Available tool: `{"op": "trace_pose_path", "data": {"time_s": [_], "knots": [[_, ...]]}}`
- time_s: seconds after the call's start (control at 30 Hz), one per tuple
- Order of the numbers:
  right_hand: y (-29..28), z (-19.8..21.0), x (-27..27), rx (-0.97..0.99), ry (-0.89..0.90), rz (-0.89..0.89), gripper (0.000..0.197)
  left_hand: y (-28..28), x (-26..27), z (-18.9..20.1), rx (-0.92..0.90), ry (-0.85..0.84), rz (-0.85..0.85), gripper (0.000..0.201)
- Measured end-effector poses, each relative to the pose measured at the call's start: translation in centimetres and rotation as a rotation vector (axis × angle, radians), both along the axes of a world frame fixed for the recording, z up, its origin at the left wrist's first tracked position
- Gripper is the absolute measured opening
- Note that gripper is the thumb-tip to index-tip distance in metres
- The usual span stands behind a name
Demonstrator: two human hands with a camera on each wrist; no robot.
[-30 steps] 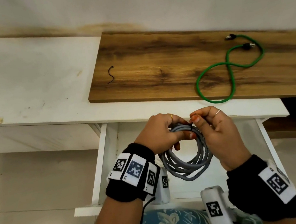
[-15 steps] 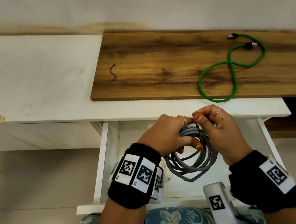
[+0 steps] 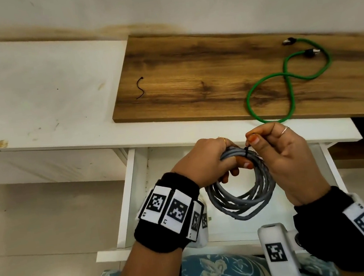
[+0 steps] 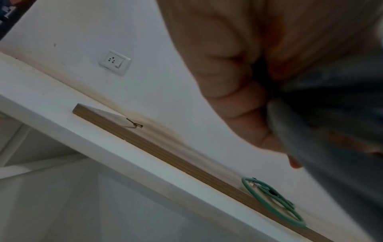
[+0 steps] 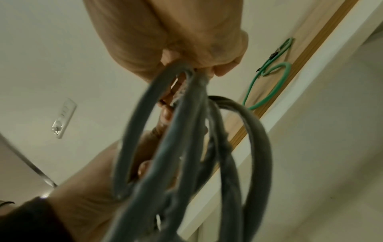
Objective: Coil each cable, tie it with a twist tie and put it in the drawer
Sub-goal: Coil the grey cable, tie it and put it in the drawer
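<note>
Tying step: the left hand (image 3: 205, 162) grips the coiled grey cable (image 3: 242, 196) over the open drawer (image 3: 127, 198); the right hand (image 3: 288, 158) fingers pinch its black twist tie (image 3: 247, 149). Next, finish twisting, then lower it in.

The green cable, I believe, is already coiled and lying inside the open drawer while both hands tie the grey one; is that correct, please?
Not quite: the green cable is not in the drawer; it lies uncoiled in a loose figure-eight on the wooden board, as the head view shows. The left hand and right hand are indeed tying the grey cable.
</note>
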State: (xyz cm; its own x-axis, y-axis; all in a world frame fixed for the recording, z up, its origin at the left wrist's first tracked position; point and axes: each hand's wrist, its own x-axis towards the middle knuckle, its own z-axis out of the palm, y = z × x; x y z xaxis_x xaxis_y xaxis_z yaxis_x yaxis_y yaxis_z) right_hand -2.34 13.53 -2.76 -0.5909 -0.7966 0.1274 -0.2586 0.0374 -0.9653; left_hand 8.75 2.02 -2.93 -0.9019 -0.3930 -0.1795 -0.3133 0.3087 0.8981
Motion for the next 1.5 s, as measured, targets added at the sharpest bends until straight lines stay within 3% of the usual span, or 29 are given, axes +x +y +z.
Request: {"op": "trace_pose_path", "data": {"time_s": [0.1, 0.23, 0.33, 0.67, 1.03, 1.27, 1.5], "knots": [[0.1, 0.2, 0.5, 0.004, 0.057, 0.026, 0.014, -0.4, 0.3, -0.1, 0.02, -0.01, 0.006, 0.013], [-0.2, -0.3, 0.4, 0.018, 0.042, -0.011, 0.005, -0.3, 0.3, -0.2, 0.032, -0.036, -0.018, 0.017], [-0.3, -0.7, 0.0, 0.057, 0.0, -0.039, 0.016, 0.1, 0.0, -0.1, 0.013, -0.04, -0.071, 0.017], [-0.9, -1.9, -0.1, 0.178, -0.158, -0.102, 0.017, 0.4, 0.1, 0.0, -0.194, -0.055, -0.134, 0.008], [-0.7, -0.4, 0.2, 0.08, -0.121, -0.156, 0.018, 0.5, -0.3, -0.1, 0.055, 0.009, -0.025, 0.013], [-0.2, 0.3, 0.3, 0.018, 0.059, -0.121, 0.02, 0.4, -0.2, 0.2, 0.12, 0.043, 0.011, 0.019], [-0.2, 0.1, 0.0, -0.025, 0.105, -0.074, 0.02, 0.5, -0.1, 0.2, 0.147, 0.09, 0.024, 0.019]]}}
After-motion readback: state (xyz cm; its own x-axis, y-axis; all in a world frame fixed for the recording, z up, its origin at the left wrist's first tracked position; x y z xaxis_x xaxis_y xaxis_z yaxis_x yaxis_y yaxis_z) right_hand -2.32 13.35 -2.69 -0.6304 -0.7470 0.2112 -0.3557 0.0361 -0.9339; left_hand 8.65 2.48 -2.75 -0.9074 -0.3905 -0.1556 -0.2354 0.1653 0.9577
